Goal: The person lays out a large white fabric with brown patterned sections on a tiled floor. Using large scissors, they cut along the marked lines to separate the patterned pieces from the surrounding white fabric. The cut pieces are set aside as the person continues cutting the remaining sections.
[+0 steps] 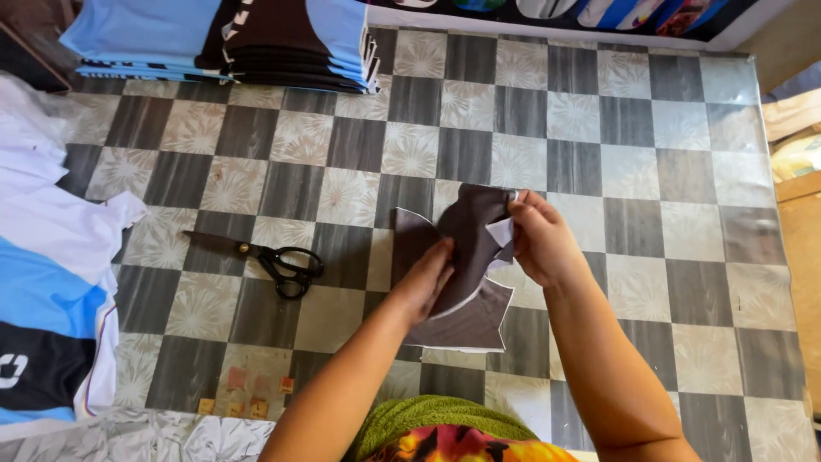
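Near the table's point(684, 171) front edge, 2 hands pinch a dark curved fabric piece point(466, 282): left hand point(425, 278) grips its middle, right hand point(539, 239) its upper corner; scissors point(274, 257) lie left.

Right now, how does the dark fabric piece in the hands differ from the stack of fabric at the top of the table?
The dark fabric piece is a few thin brown-grey layers with white edging, held by the left hand and the right hand; the stack of fabric is many layers, light blue and black, and untouched. The piece is curved and partly lifted; the stack lies flat at the far edge. Both are cut cloth on the checkered table.
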